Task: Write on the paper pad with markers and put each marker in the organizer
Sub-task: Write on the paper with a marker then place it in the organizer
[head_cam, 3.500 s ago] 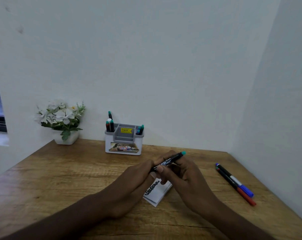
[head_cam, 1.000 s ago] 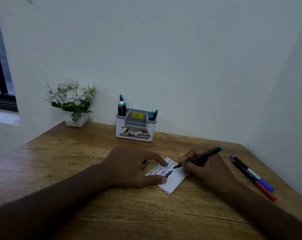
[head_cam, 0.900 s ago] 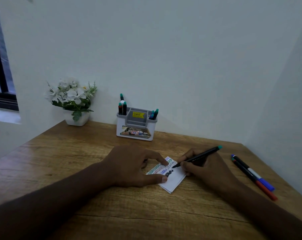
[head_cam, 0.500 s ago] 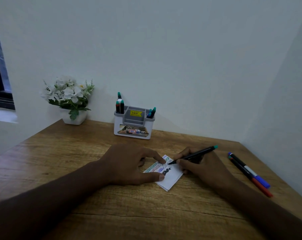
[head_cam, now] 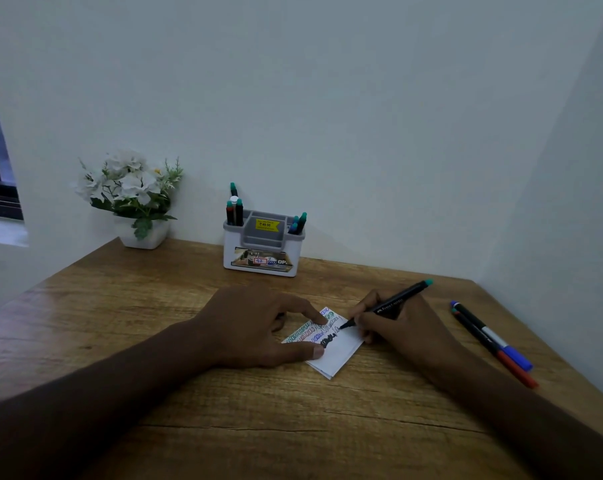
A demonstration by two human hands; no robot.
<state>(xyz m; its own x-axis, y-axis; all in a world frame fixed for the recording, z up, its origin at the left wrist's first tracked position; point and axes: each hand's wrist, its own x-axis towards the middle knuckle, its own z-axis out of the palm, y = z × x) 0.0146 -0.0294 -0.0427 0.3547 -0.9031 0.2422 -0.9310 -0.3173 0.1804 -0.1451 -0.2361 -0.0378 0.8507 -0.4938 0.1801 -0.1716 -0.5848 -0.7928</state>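
Two hands share the job: my left hand (head_cam: 258,327) lies flat, its fingers (head_cam: 315,318) pinning the paper pad (head_cam: 338,355) to the tabletop (head_cam: 293,427) so it cannot slide, while my right hand (head_cam: 393,327) pinches the black marker (head_cam: 386,306), tip on the sheet. Its barrel reads Faber-Castell, I think. At twelve o'clock the organizer (head_cam: 263,247) carries a "49.00" price tag. Two markers (head_cam: 490,341) wait at three o'clock.

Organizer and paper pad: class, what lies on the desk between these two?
In the head view, only bare wooden desk lies between the organizer and the pad; the two hands rest at the pad itself.
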